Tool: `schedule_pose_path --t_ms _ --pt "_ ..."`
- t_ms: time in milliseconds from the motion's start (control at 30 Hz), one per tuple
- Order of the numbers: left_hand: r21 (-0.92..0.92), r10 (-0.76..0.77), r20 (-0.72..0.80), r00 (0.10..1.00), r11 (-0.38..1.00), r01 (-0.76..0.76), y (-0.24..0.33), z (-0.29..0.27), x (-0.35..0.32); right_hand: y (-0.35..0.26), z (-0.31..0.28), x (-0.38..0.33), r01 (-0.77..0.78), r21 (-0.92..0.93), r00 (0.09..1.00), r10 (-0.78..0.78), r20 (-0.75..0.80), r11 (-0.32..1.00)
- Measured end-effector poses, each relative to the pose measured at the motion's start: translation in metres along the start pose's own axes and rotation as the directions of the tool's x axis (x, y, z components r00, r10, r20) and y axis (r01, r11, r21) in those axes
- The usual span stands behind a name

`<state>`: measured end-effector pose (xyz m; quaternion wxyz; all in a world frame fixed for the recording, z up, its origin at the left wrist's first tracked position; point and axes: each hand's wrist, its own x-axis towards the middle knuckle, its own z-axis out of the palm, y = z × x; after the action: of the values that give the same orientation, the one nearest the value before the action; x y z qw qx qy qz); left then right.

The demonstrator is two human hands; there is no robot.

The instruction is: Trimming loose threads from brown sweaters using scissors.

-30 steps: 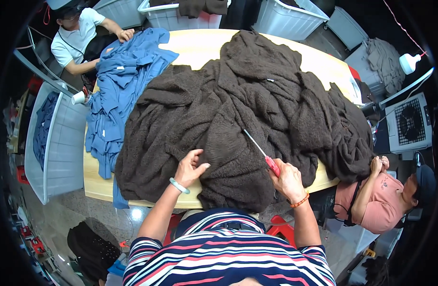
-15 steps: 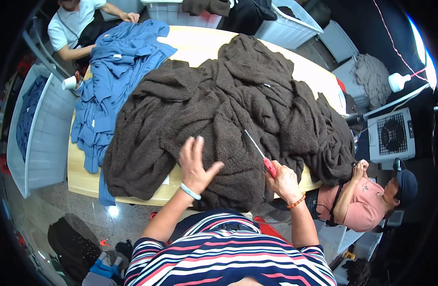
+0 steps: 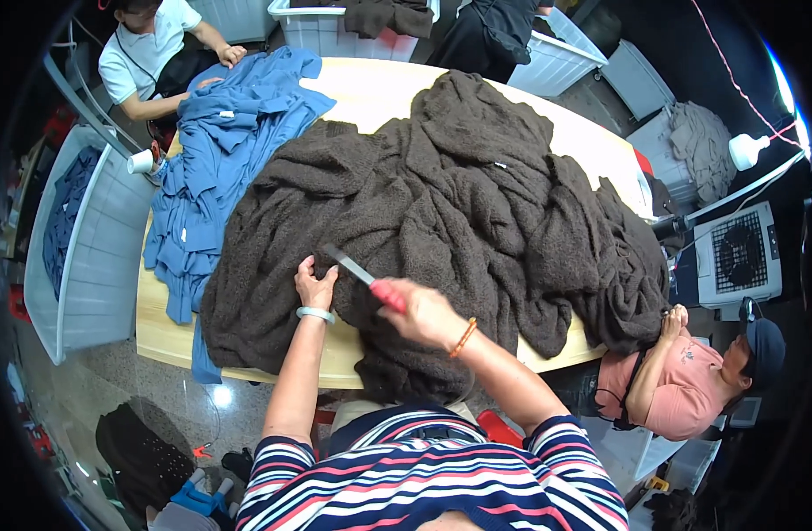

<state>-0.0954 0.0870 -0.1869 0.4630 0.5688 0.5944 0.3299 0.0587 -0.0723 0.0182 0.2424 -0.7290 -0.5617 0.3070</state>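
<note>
Two hands at work over the near edge of the desk (image 3: 163, 332): left hand (image 3: 315, 288) lay open, palm down and fingers spread, pressing on the dark brown fleece garment (image 3: 441, 221); right hand (image 3: 421, 311) closed around the red handle of a pair of scissors (image 3: 363, 277), blades pointing up and left, tips just beside the left hand. Brown fleece heaped across most of the desk, from the near edge to the far edge, spilling over the right end. Blue garments (image 3: 216, 159) piled along the left side of the desk, touching the fleece. Beyond the far left corner, a person in a white shirt (image 3: 145, 53); past the right end, a person in a pink shirt (image 3: 680, 389), one hand on the fleece
</note>
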Motion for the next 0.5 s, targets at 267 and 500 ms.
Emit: schedule_pose_path --t_ms 267,500 --pt "-0.312 0.227 0.225 0.948 0.938 -0.151 0.077 -0.011 -0.052 0.123 -0.072 -0.059 -0.552 -0.043 0.814 0.526 -0.246 0.833" --pt "-0.181 0.613 0.757 0.228 0.532 -0.827 0.178 -0.001 -0.153 0.128 -0.080 -0.090 -0.489 0.085 0.846 0.496 -0.194 0.868"
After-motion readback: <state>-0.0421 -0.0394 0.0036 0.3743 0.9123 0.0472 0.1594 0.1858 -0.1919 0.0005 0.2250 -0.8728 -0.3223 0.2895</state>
